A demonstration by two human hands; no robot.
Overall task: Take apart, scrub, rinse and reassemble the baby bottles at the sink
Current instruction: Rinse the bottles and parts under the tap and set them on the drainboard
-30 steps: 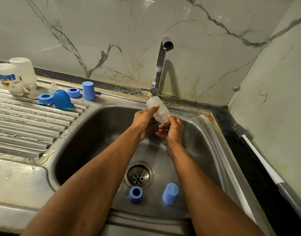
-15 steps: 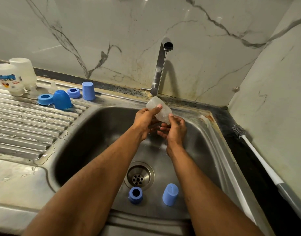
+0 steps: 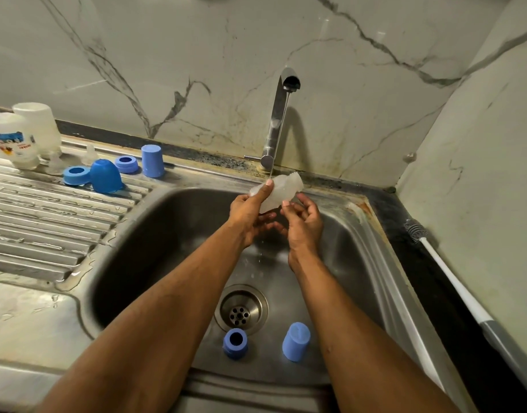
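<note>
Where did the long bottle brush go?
The bottle brush lies on the dark counter right of the sink, along the right wall, bristles pointing towards the back corner.

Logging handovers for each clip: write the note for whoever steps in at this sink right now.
Left hand grips the clear bottle under the running tap; right hand rests fingertips on its lower end.
In the sink: blue ring and blue cap near the drain.
On the drainboard: two upturned bottles, rings, caps and teats, seemingly washed.
Bottle brush lies on the right counter.
Left: finish this rinse, clean the sink pieces, reassemble everything.
</note>
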